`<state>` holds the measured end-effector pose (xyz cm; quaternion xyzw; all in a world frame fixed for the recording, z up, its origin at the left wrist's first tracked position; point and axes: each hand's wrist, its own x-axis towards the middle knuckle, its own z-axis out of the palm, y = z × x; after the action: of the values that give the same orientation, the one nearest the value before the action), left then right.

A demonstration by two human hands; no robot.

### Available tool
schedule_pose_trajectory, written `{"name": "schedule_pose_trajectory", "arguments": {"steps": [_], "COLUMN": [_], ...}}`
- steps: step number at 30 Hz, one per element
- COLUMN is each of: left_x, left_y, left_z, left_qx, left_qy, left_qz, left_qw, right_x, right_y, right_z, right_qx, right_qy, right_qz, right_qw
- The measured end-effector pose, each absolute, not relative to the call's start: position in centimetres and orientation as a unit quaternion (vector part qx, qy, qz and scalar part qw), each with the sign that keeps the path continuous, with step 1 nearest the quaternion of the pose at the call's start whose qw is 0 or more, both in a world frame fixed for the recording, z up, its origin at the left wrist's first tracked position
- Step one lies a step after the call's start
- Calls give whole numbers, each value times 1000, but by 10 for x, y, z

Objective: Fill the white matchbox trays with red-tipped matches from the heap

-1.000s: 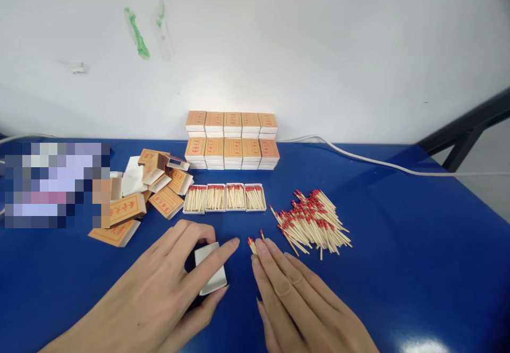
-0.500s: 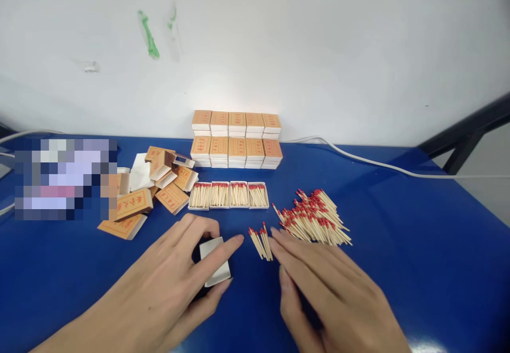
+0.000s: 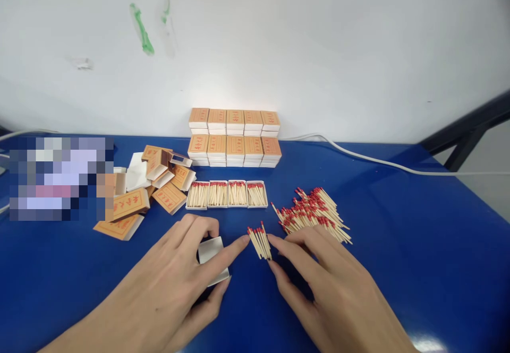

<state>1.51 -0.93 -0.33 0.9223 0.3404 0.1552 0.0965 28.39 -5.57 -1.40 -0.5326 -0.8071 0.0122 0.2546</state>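
Note:
My left hand is closed around a small white matchbox tray, partly covered by its fingers. Its index finger reaches out to the left side of a small bunch of matches with red heads, lying on the blue table. On the bunch's right side, my right hand has its index fingertip near the heads and its thumb at the lower ends. Behind that hand lies a loose pile of matches. Several open trays filled with matches stand in a row beyond both hands.
Stacked orange matchboxes stand in two rows by the white wall. A heap of matchbox sleeves and a blurred, pixelated item lie at left. A white cable runs along the back of the blue table.
My right index finger and thumb have spread and come against the small bunch, which is packed closer together. My left index fingertip has moved right to touch it, the tray still in that hand.

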Motion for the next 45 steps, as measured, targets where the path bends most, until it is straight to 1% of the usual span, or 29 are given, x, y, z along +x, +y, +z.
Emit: {"name": "schedule_pose_trajectory", "arguments": {"steps": [8,15,24,27,31,39,45], "left_x": [17,14,14,14,14,10,7], "left_y": [-10,-6,-5,-4,-4,-4,-5], "left_z": [-3,-7,-7,-6,-4,-2,-3], "left_qx": [921,926,929,927,931,937,933], "left_qy": [353,324,323,325,322,312,321], "left_qz": [137,171,158,160,150,150,149], "left_qw": [90,94,91,97,87,56,57], "right_x": [281,285,277,281,291,294,297], "right_y": [-52,-54,-51,-50,-47,-45,-44], "right_z": [-15,-10,-10,-6,0,2,3], "right_qx": [-531,-523,-520,-526,-559,-579,-583], "right_qy": [-805,-810,-819,-808,-778,-772,-773], "right_qz": [15,57,12,10,-30,-110,-118], "right_qw": [264,259,243,265,286,239,222]}}
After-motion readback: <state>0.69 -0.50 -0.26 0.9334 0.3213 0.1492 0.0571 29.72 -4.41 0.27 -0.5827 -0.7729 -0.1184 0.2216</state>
